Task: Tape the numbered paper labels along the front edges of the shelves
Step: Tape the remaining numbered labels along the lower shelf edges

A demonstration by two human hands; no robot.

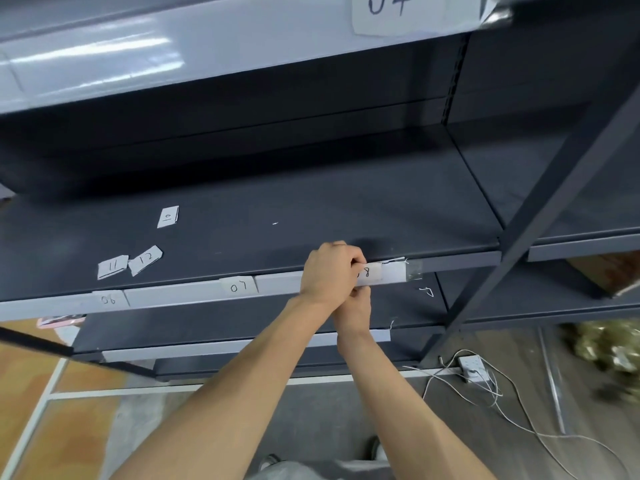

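Note:
A white paper label marked 08 (375,273) lies against the front edge of the middle shelf (194,294), with clear tape (414,271) over its right end. My left hand (329,268) comes over the shelf edge and its curled fingers pinch the label's left end. My right hand (355,308) is just below, partly hidden behind the left wrist, its fingertips pinching the label's bottom edge. Labels 06 (108,299) and 07 (239,287) are stuck further left on the same edge. Loose labels 10 (168,216), 11 (112,266) and 12 (145,259) lie on the shelf top.
A label 04 (388,8) hangs on the upper shelf's edge. A dark diagonal brace (540,209) crosses the rack on the right. On the floor lie a white power strip (472,367) with loose cables and, further right, a blurred pile of greenish stuff (609,351).

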